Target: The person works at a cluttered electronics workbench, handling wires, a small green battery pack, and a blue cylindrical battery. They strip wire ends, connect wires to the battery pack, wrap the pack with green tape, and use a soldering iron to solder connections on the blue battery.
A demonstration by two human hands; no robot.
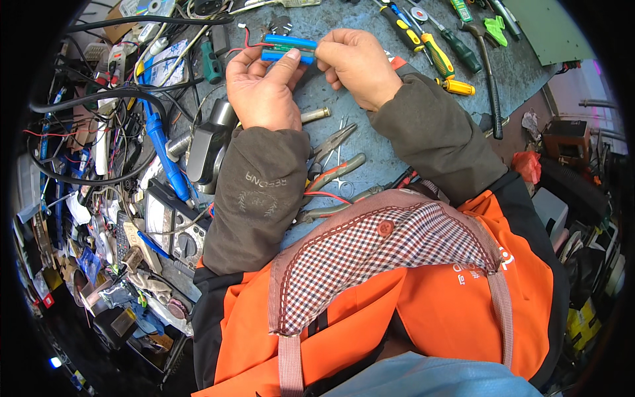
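Observation:
Between my hands, over the far part of the bench, is a blue battery pack [289, 42] made of two cylindrical cells with a green circuit strip between them. Red wires run from its left end to a small white plug [242, 26]. My left hand [266, 86] grips the pack, thumb on top and fingers beneath. At the pack's right end my right hand [360, 66] has thumb and forefinger pinched together; whether they grip the pack's edge or something small is hidden. Below my hands lie grey-jawed pliers [335, 141] and orange-handled cutters [338, 173].
Several screwdrivers [436, 54] and a hammer [488, 73] lie at the far right of the blue bench [397, 159]. Black cables [99, 106], a blue soldering iron [162, 152] and a multimeter [188, 245] crowd the left. A black and silver device [210, 149] sits by my left sleeve.

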